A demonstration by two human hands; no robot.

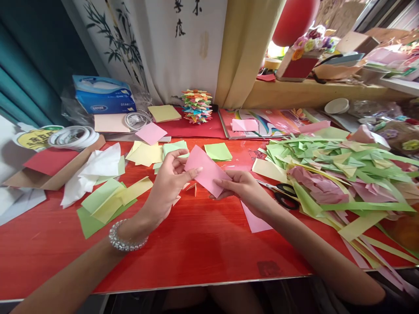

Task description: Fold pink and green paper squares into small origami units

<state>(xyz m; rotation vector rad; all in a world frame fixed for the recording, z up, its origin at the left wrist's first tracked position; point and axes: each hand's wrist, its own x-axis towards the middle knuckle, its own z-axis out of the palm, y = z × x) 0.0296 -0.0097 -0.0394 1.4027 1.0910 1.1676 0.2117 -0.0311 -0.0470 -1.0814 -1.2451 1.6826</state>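
A pink sheet of paper [207, 169] is held up above the red table, tilted. Thumb and fingers of my left hand [173, 179] pinch its upper left side. At its lower right corner, my right hand [242, 187] grips it between thumb and fingers. Just below the sheet sits a small folded orange paper piece [195, 189], partly hidden. Another pink sheet [255, 217] lies flat under my right wrist. Scissors with black handles [286, 195] rest to the right of that wrist. A green paper stack [218, 151] lies beyond the held sheet.
Cut strips and folded green pieces [340, 161] are heaped on the right. Yellow and green papers [114, 200] lie at left, near a crumpled white tissue [94, 170] and a cardboard tray [59, 170]. A colourful paper model [197, 107] stands at the back by a blue tissue pack [104, 97].
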